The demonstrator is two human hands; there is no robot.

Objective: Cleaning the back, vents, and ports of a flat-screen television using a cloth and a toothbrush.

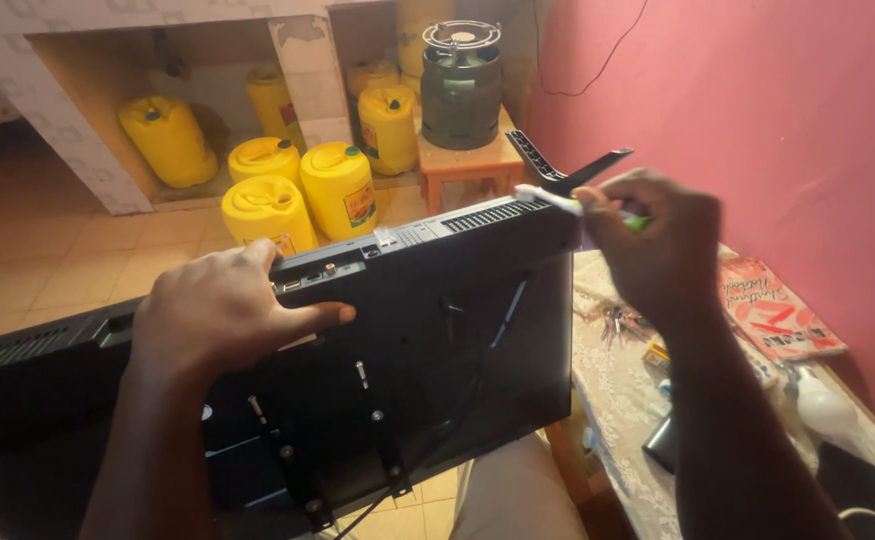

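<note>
Flat black television [428, 330], back panel facing up and tilted across the lap, near the middle of the view. Left hand [223, 310] spread flat on the upper back edge beside the port strip, fingers loose rather than clenched, steadying and not wrapped around anything. Right hand [648, 245] raised at the far right corner, grip closed around a white-and-green toothbrush [558, 200], bristle end pointing left onto the slotted vent strip along the top edge. Black plastic stand foot [568, 165] jutting up just beyond that corner.

Judging by the brush position, cleaning of the vent slots under way at the right end only; rest of the vent strip toward the left, the ports and the screw holes apparently untouched, though dust too fine to make out either way.

To the right, lace-covered surface [618, 400] with a bunch of keys [613, 322] and a red paperback notebook [773, 310]. Far behind, yellow plastic jerrycans [338, 185] on the tiled floor and a green gas cylinder [461, 85] on a small wooden stool.
</note>
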